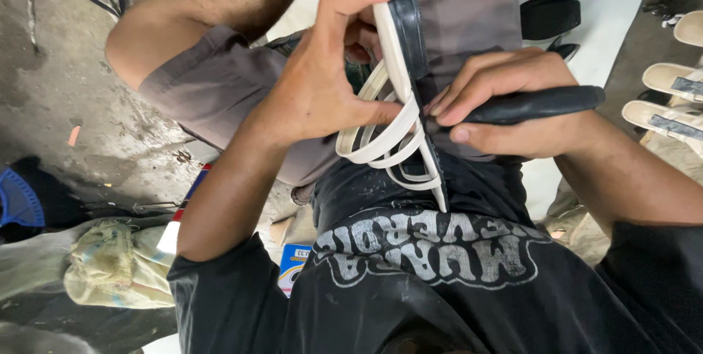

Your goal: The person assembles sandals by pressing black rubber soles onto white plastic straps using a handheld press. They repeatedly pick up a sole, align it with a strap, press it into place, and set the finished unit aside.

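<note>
From the head camera, you held a strappy white sandal (399, 116) on edge against your lap, its dark sole facing 3 o'clock and its cream straps bulging toward 9 o'clock. Its long axis ran from about 12 o'clock, near your knee, down to 6 o'clock, where the pointed end sat just above the print on your shirt (432, 251).

Your left hand (322, 83) was clamped on the sandal from the 9 o'clock side. The thumb hooked over the top end and the other fingers were tucked among the straps. That hand carried the sandal's weight.

Your right hand (505, 105) came in from 3 o'clock, closed around a dark tool handle (542, 103). The handle lay nearly level, crosswise to the sandal, with its butt pointing to 3 o'clock. Its working end met the sole edge about midway along the sandal. The tip itself was hidden behind your fingers, so you could not tell its exact contact.

Both hands touched the sandal. They sat close together on opposite sides of it, the left the nearer and fuller grip.

Off at 3 o'clock more pale sandals (670, 98) lay on the floor, well apart from your hands. A dirty sack (110, 262) lay at 8 o'clock.
</note>
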